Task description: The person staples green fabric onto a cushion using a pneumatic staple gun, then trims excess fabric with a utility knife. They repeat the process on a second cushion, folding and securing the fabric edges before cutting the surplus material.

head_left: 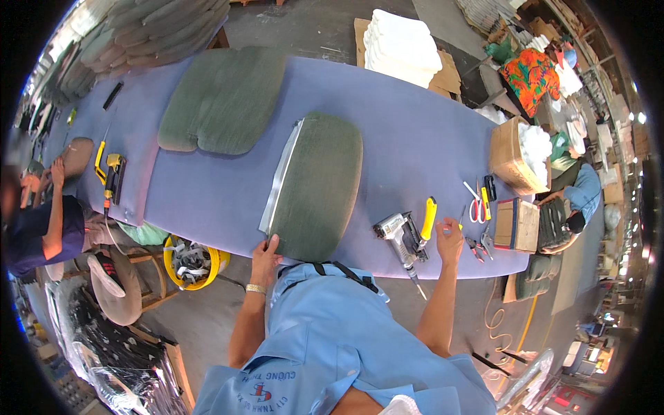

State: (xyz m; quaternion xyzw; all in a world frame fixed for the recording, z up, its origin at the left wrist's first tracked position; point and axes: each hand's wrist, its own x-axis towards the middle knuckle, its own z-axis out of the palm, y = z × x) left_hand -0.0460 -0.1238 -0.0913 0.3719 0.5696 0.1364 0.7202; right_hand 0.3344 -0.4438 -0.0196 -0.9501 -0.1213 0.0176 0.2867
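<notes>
Left hand (265, 254) rests at the near edge of the counter (415, 145), fingers laid on the lower left corner of a green cushion panel (319, 185). Grip there is loose: fingers spread flat on the fabric edge, thumb below the counter rim, nothing lifted. A watch sits on that wrist.

The green cushion panel lies flat on the blue-purple counter, directly ahead of the person, its long axis running away from them. A grey strip (280, 180) runs along its left edge.

Right hand (449, 238) is at the near counter edge, well to the right of the panel. Fingers are curled, and a small tool with a yellow tip (461, 220) stands just at them; cannot tell whether the grip has closed on it.

Between the two hands: a pneumatic staple gun (400, 236) lying on the counter, with a yellow-handled tool (429, 216) touching or just beside it.

Right of the right hand: pliers (477, 245), scissors (473, 206), a wooden box (517, 224).

Farther back on the counter: a second, larger green cushion (221, 100). At the far left end, a yellow power tool (113, 176). Another person sits at the left.
</notes>
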